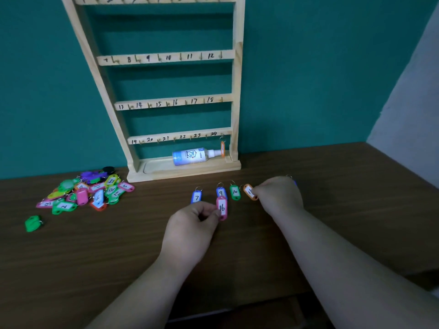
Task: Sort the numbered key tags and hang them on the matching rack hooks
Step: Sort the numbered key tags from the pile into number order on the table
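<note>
One bottle point(192, 156) in rack tray point(166, 175) | L hand point(190, 225) pinches pink tag 16 point(222, 207) | R hand point(279, 195) pinches orange tag point(249, 191)

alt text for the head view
A left hand pinches a pink tag marked 16 and the right hand holds an orange tag, beside tag 7, tag 9 and tag 10 in a row on a wooden table. Behind stands a numbered hook rack; a tag pile lies at left.

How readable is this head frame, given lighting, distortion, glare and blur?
Head view: dim light; the wide-angle lens makes the rack lean; glare whitens the bottle; the 16 tag pinched by the left hand reads sharp; the right hand half covers the orange tag; pile tags softer.
</note>
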